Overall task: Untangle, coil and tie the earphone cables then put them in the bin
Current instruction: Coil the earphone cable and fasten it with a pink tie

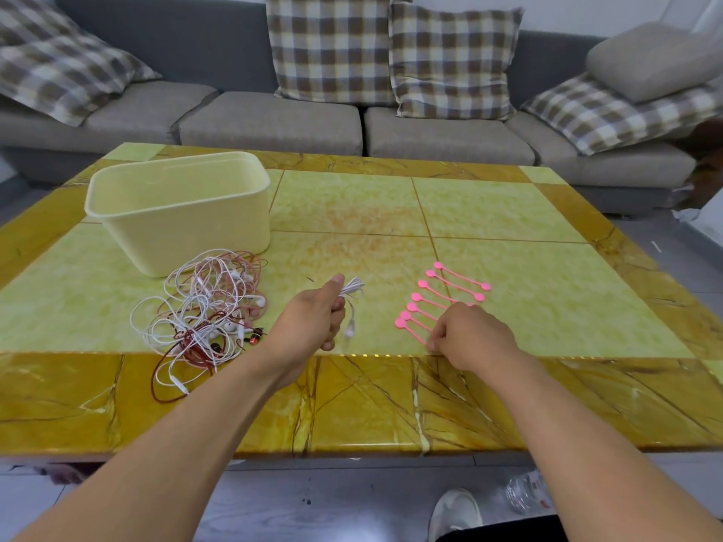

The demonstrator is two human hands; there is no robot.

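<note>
Head view, left to right: bin [178, 213] stands far-left w/ tangled earphone pile [203, 311] just in front of it. Left hand [313, 318] grips one coiled white cable [350, 289], fingers curled round it. Right hand [469, 338] pinches the nearest pink tie [416, 332] of a row. Ties lie right of the coil, long axis running left-right, so the right hand is nearer; I think tying comes next.

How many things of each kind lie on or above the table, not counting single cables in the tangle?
Pink ties: 7
Bin: 1
Tangled heap of cables: 1
Coiled white cable in the left hand: 1
Total: 10
</note>
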